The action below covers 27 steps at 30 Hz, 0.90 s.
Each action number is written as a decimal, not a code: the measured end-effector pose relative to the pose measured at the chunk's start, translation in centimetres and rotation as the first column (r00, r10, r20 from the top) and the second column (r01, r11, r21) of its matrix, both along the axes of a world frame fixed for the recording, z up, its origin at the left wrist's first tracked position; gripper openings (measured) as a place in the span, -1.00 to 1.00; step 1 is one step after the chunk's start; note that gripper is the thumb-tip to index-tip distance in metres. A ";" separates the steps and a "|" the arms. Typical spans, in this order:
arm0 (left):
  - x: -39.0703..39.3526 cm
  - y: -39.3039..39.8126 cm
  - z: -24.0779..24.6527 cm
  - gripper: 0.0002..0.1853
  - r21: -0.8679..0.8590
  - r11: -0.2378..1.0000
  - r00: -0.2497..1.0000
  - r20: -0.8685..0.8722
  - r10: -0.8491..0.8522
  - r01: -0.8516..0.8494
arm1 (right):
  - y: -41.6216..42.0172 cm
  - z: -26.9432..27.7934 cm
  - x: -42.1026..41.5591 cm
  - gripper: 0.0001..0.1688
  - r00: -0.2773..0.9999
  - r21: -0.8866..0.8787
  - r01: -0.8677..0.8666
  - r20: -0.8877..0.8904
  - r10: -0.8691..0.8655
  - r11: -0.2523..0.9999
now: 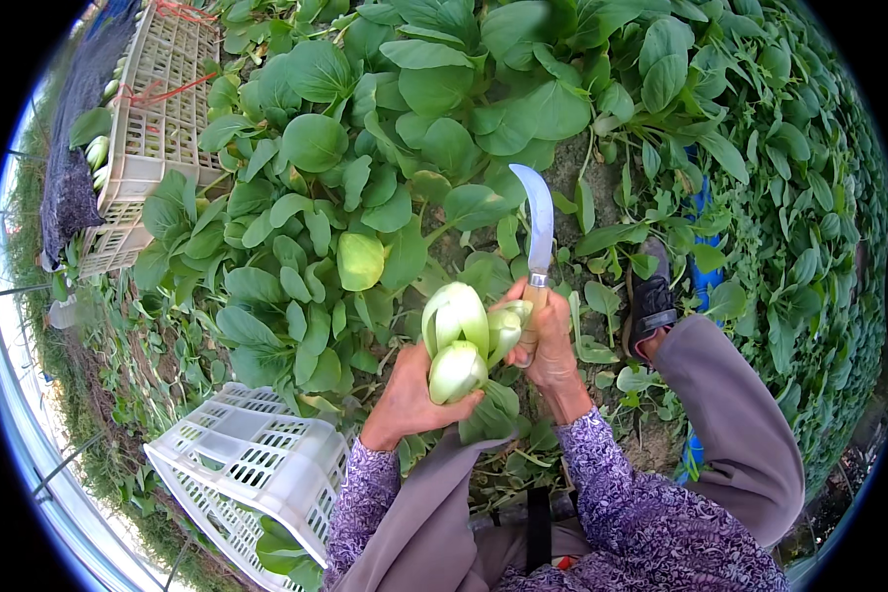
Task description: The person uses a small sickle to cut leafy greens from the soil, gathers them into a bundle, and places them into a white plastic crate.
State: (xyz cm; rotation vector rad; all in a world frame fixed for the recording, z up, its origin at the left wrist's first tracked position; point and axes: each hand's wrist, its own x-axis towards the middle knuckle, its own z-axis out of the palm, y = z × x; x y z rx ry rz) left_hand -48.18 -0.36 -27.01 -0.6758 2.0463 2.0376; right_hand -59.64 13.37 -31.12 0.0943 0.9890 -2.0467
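Observation:
My left hand (414, 396) is closed around several heads of bok choy (455, 325), whose pale cut bases point up and away from me. Beside it, my right hand (547, 333) grips the wooden handle of a curved harvesting knife (539, 214), its blade pointing away from me. A smaller pale green head (505, 331) lies between the two hands, against the fingers of my right hand. Leaves (492, 414) of the held bunch hang below my left hand. Growing bok choy plants (314, 143) stand just beyond both hands.
A white plastic crate (266, 451) with some greens inside stands at lower left. Upper left, stacked crates (166, 111) hold bok choy beside dark cloth (81, 148). My shoe (650, 292) rests among plants on the right, near a blue hose (703, 259). Dense greens cover the far right.

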 end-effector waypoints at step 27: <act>-11.4 -5.3 -1.6 -0.84 -0.877 -0.075 0.692 0.425 -0.583 0.475 | -3.3 -10.0 -8.7 -0.67 0.296 0.733 0.108 -0.669 0.682 0.672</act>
